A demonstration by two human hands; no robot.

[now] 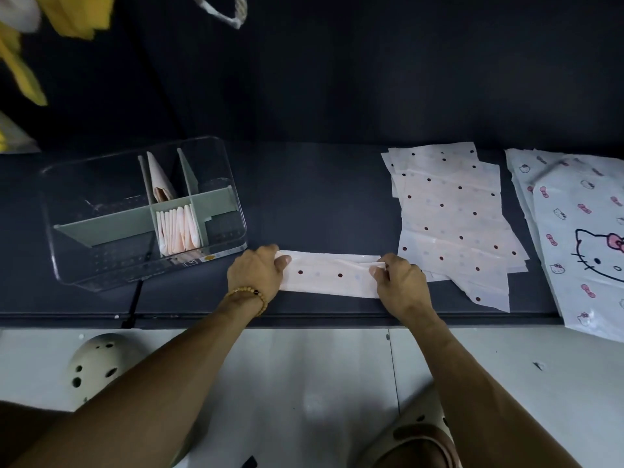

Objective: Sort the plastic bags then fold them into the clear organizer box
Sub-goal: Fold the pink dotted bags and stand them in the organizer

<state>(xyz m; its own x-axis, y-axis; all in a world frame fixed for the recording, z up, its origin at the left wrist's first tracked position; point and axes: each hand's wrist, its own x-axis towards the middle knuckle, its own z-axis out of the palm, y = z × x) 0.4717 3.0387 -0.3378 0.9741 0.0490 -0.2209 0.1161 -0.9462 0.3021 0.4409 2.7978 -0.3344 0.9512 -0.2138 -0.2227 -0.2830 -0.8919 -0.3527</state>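
Head view: dark table [320,204] seen from above, floor [304,383] below its near edge.
Strip: a dotted bag folded into a long narrow strip [332,275], lying flat along the table's near edge, between the box and the dotted pile.
Left hand: left hand [255,270] is on the strip's left end, fingers curled over the far edge, thumb tip on top; it grips that end. A bead bracelet [251,295] sits on the wrist.
Right hand: right hand [400,280] pinches the strip's right end between thumb and curled fingers, where the layers show as a small fold.
Box: clear box [141,211] stands left of the strip, its near right corner just beside the left hand. Grey-green dividers [111,228] split it into compartments.
Box contents: a row of folded bags [177,231] stands upright in the middle near compartment; one folded bag [158,182] leans in the narrow compartment behind it.
Dotted pile: flat dotted bags [452,214] overlap right of the strip, touching the right hand's side.
Cat bags: white bags with cat print [580,238] lie at the far right, overhanging the table's edge.
Top left: blurred yellow bags [23,62].
Floor: two pale clogs [98,363], one left, one lower right.
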